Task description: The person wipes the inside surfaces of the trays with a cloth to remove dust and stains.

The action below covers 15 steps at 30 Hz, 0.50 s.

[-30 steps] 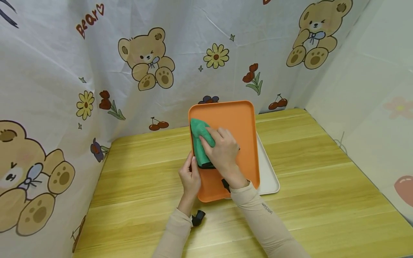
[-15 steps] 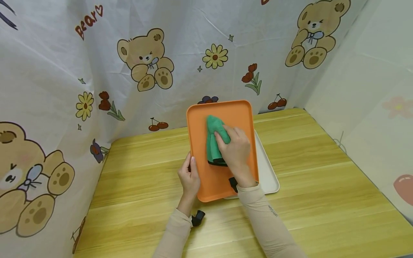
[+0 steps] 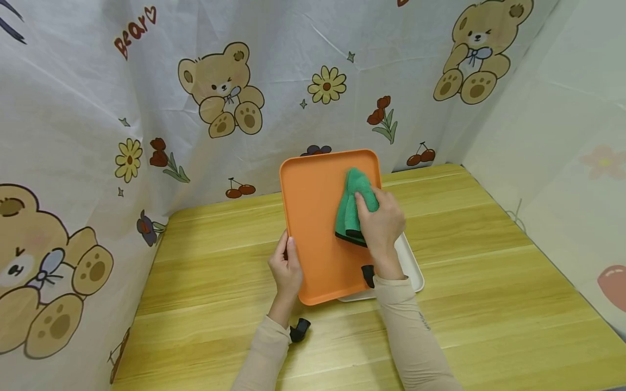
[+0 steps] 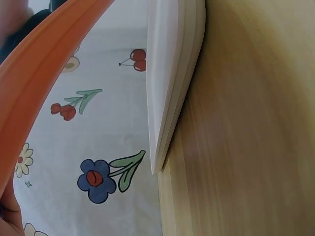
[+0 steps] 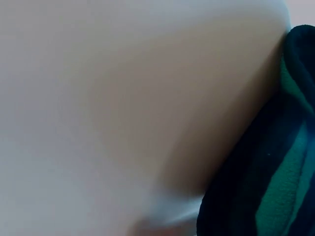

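An orange tray (image 3: pixel 313 228) is held up at a tilt in the head view. My left hand (image 3: pixel 286 271) grips its left edge, thumb on the front; the fingers behind are mostly hidden. A folded green cloth (image 3: pixel 353 209) with black trim lies against the tray's upper right part, and my right hand (image 3: pixel 385 224) pinches it there. Below and behind the orange tray is a white tray (image 3: pixel 411 266), partly covered by it. The left wrist view shows a gap between the orange tray (image 4: pixel 29 78) and the white tray (image 4: pixel 172 73). Up close in the right wrist view is the cloth (image 5: pixel 280 201).
Both trays are over a wood-grain table (image 3: pixel 210 271). A white curtain (image 3: pixel 283 32) printed with bears and flowers hangs behind and to the left. On the right stands a pale wall (image 3: pixel 562 125). A black wrist strap piece (image 3: pixel 300 330) sticks out by my left sleeve.
My right hand has slid the green cloth from the orange tray's left side across to its right side. The tray has shifted slightly left, still in my left hand.
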### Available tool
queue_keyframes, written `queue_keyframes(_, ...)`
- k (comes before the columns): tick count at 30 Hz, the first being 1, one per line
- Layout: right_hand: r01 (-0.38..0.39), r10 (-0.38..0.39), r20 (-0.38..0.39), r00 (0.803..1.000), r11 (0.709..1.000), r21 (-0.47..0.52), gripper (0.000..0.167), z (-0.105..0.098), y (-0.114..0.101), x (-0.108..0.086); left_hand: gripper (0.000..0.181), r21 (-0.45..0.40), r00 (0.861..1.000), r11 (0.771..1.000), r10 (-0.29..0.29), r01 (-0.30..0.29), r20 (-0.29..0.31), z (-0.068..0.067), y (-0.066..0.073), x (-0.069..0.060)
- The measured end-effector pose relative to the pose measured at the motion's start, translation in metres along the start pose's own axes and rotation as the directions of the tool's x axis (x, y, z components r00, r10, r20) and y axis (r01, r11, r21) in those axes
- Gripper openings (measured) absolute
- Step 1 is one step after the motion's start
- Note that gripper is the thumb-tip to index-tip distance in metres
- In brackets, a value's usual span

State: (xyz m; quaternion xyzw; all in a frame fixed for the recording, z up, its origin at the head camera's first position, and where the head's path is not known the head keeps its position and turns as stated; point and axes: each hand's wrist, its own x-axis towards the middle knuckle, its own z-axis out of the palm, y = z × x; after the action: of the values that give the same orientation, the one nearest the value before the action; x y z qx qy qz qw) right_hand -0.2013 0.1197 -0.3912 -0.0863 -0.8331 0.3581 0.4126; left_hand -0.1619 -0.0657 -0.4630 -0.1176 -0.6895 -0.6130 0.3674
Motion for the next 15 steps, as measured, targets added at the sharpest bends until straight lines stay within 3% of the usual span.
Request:
queue_keyframes(8,-0.138,0.138,0.016,0.99,0.99,-0.01,0.034,-0.005,0.012,0.006,0.028,0.005,1.0,1.0,0.025,-0.025,0.008,0.0,-0.001,0.001)
queue_keyframes(15,-0.116,0.116,0.016,0.993,0.993,-0.011,0.033,-0.003,0.014,0.004,0.028,0.03,0.999,0.999,0.028,-0.029,0.016,0.0,0.0,0.001)
